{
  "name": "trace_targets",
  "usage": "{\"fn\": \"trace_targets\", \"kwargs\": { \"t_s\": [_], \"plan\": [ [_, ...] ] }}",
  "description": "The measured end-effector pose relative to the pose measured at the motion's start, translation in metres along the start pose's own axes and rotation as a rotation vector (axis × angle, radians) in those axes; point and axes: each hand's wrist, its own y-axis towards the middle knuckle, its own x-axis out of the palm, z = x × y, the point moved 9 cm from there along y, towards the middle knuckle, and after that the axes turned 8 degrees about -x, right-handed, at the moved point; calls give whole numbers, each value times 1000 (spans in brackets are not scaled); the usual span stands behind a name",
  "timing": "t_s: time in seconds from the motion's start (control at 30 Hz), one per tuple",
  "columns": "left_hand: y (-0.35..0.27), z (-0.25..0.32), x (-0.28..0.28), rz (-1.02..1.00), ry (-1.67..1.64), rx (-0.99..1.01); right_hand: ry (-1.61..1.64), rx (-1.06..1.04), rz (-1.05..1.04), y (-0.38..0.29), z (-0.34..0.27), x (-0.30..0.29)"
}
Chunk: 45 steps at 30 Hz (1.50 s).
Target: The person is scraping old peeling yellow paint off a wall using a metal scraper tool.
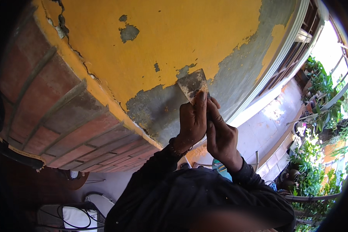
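Observation:
Both hands grip a putty knife (194, 84) with a worn, stained metal blade. Its wide edge lies against or very near a painted wall (168, 37), at the border between yellow paint and bare grey plaster (153, 105). My left hand (192, 120) has its thumb pressed along the lower blade. Below and to the right, my right hand (222, 136) closes around the handle, which the fingers mostly hide. Small pale flakes dot my left wrist and the dark sleeves.
A jagged crack (84, 62) runs along the yellow edge above a brick section (66, 116). White window trim (274, 61) borders the wall at right. Beyond are a tiled floor (258, 130) and potted plants (310, 156). A black cable (88, 217) lies over a white item at lower left.

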Motion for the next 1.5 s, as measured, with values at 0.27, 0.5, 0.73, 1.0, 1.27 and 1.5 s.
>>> {"fn": "trace_targets", "kwargs": {
  "t_s": [0.27,0.5,0.73,1.0,1.27,1.5],
  "plan": [
    [19,31,4,6,48,93,5,-76,67,13,-6,-7],
    [-6,-7,3,17,98,-21,-4,17,35,-12,2,0],
    [-21,-24,12,-74,-307,-176,-16,-42,55,-15,1,2],
    [-25,-12,6,-82,-63,-17,58,-66,52,-21,8,9],
    [-18,3,-2,9,20,-77,160,6,-14,-9,3,9],
    [-9,24,2,48,180,14,174,2,-1,1,-5,-1]
  ]
}}
